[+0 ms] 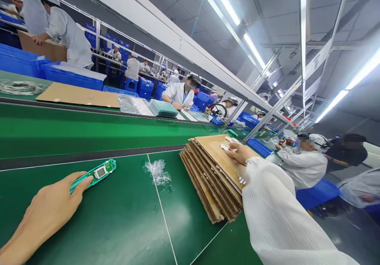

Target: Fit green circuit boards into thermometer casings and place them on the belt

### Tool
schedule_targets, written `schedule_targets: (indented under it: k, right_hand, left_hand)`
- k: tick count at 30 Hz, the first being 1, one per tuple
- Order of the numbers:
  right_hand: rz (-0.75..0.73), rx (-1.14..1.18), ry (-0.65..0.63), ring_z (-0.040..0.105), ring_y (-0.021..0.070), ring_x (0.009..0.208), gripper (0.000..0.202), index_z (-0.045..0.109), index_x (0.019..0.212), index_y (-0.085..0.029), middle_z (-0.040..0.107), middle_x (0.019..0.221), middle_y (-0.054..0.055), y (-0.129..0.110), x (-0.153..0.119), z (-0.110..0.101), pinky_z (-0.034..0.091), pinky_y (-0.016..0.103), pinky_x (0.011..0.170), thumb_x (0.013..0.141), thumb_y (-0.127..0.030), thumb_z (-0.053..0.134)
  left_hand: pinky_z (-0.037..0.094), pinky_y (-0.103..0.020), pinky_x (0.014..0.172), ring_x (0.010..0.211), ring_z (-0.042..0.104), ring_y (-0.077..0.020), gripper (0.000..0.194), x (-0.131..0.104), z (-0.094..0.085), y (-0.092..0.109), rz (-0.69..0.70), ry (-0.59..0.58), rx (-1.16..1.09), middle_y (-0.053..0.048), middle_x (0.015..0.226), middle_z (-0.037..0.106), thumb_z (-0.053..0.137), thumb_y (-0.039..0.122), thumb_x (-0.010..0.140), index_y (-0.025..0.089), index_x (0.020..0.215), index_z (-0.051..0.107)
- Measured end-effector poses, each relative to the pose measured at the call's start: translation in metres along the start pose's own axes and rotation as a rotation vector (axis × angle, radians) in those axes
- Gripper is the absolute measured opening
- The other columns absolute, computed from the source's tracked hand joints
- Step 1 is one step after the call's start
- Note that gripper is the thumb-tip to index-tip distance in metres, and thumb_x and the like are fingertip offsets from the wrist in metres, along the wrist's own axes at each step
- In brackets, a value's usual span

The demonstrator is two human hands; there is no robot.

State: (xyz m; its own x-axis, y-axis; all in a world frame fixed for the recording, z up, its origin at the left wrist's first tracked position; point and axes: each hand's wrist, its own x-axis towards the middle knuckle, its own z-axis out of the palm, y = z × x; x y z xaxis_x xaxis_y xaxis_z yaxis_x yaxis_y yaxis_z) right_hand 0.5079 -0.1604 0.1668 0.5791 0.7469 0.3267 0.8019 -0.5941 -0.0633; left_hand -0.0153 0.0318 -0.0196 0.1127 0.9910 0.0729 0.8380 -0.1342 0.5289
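My left hand (55, 205) is closed around one end of a narrow teal plastic housing (89, 182), keeping it just above the green table. Inside the housing lie a green circuit board (111, 165) and a small grey display (101, 172). Over a stack of cardboard sheets (210, 178), my right hand (240, 153) has its fingertips closed on a small white part (225, 147). Behind that hand, more white pieces (232, 140) lie on the top sheet. Whether the pinched part still touches the cardboard, I cannot tell.
Crumpled clear plastic (159, 173) lies between my hands on the green tabletop (124, 221). A green conveyor belt (74, 128) runs beyond. A blue tray (259, 148) and a teal piece (232, 133) are past the stack. Co-workers sit across the belt and at right.
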Motion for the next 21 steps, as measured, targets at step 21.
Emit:
schedule_targets:
  k: [21]
  right_hand:
    - [-0.383,1.286,-0.476,0.068,0.0264,0.104,0.056,0.062,0.125,-0.026,0.070,0.111,0.008,-0.235,-0.109,0.029,0.056,0.041,0.093,0.082,-0.059,0.078]
  left_hand:
    - [0.048,-0.029,0.075,0.078,0.062,-0.0148,0.052,-0.024,-0.019,0.033,0.089,-0.250,-1.150,-0.010,0.103,0.072,0.073,0.060,0.082,0.015,0.108,0.061]
